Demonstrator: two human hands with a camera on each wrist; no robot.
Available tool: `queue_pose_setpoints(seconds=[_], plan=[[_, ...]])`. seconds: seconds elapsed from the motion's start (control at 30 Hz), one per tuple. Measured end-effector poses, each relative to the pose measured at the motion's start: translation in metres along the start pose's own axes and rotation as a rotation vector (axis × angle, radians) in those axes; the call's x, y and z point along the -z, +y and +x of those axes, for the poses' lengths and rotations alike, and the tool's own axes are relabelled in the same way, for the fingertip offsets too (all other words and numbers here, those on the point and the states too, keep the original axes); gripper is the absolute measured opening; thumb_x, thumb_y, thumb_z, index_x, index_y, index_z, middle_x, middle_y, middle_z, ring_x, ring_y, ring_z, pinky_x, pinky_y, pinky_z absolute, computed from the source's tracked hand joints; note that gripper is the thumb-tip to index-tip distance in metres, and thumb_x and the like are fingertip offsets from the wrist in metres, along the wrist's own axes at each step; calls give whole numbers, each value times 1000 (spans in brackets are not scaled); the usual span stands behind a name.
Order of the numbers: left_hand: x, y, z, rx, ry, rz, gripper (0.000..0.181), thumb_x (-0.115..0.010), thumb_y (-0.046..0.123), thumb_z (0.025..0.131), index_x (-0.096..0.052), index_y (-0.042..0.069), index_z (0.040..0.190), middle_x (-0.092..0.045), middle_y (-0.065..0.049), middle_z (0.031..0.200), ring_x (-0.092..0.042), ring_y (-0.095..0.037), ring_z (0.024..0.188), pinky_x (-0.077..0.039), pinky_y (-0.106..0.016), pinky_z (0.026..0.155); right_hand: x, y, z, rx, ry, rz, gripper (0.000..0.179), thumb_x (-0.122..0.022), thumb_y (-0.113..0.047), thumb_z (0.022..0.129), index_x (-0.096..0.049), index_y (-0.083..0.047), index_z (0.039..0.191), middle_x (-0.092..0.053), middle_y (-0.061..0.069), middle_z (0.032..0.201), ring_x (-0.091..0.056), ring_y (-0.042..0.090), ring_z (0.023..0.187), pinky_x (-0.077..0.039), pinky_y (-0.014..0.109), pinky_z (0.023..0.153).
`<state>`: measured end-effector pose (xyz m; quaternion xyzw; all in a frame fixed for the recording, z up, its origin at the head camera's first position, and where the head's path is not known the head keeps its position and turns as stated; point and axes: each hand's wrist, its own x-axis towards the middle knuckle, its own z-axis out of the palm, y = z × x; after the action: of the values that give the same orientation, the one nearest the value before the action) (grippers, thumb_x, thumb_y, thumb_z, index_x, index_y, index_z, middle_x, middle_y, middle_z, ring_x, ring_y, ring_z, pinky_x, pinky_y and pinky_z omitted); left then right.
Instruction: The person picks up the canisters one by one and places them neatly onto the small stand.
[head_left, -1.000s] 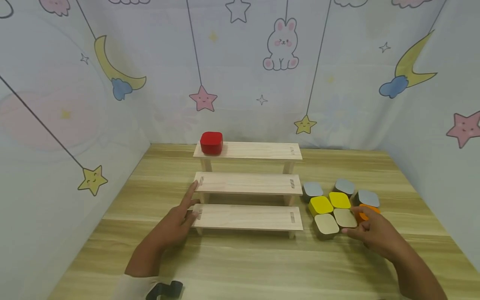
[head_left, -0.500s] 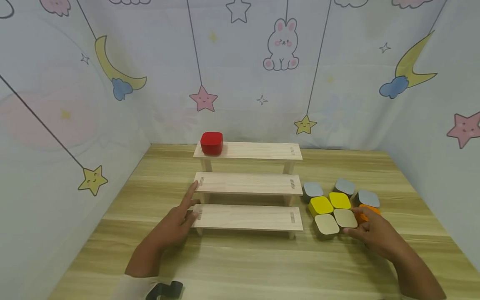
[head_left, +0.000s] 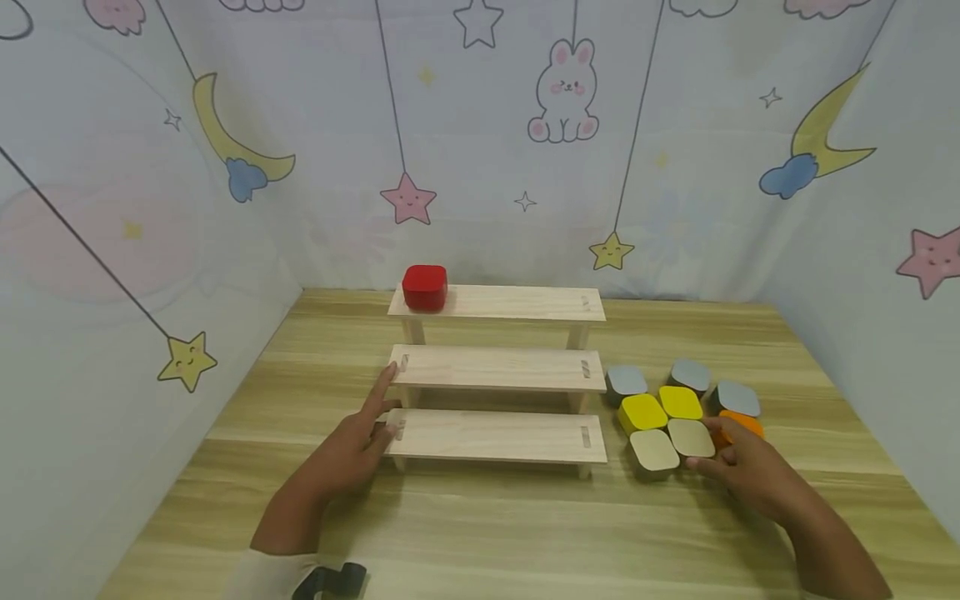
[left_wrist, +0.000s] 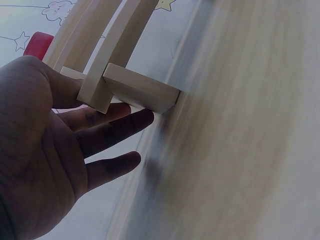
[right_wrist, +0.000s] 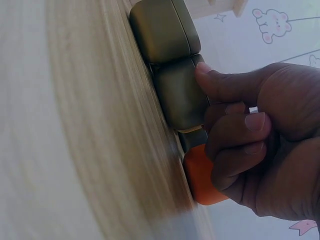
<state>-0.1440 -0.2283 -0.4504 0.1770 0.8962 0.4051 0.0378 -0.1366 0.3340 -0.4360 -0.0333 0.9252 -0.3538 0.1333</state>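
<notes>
A wooden three-step shelf stands in the middle of the head view. A small rounded red box sits at the left of its top step. My left hand touches the shelf's left end, index finger at the middle step and thumb at the lowest; the left wrist view shows its other fingers spread and fairly straight. On the right, my right hand pinches a beige box between thumb and index finger, the other fingers curled. The box still stands among its neighbours, with a visible lid seam in the right wrist view.
Touching or close to the pinched box are another beige box, two yellow boxes, several grey boxes and a partly hidden orange box. The wood-grain table is bounded by a printed curtain behind and at the sides.
Almost nothing moves. The view shifts very slightly; both hands keep their places on the shelf and the beige box.
</notes>
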Motion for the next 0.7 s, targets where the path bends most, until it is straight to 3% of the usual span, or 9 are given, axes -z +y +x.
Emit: queue_pose_setpoints(seconds=[0.27, 0.5, 0.7], plan=[[1, 2, 0, -8, -6, -4, 85, -49, 5, 114, 5, 23, 177, -52, -35, 161, -69, -50, 132, -51, -68, 115, 1, 2, 1, 8, 5, -27, 82, -71, -34, 107, -28, 8, 164, -76, 14, 108, -66, 20, 94, -52, 28, 72], [1, 4, -1, 2, -9, -3, 85, -49, 5, 114, 5, 25, 177, -51, -35, 161, -69, -51, 133, -50, -68, 116, 2, 2, -1, 42, 23, -44, 73, -70, -31, 108, -34, 4, 162, -77, 15, 113, -69, 18, 97, -52, 28, 73], [1, 5, 0, 26, -6, 4, 86, -48, 6, 114, 6, 28, 177, -51, -32, 162, -69, -49, 134, -50, -68, 117, 4, -2, -6, 44, 32, -63, 75, -70, -33, 109, -32, 3, 163, -79, 15, 112, -69, 20, 99, -53, 31, 76]])
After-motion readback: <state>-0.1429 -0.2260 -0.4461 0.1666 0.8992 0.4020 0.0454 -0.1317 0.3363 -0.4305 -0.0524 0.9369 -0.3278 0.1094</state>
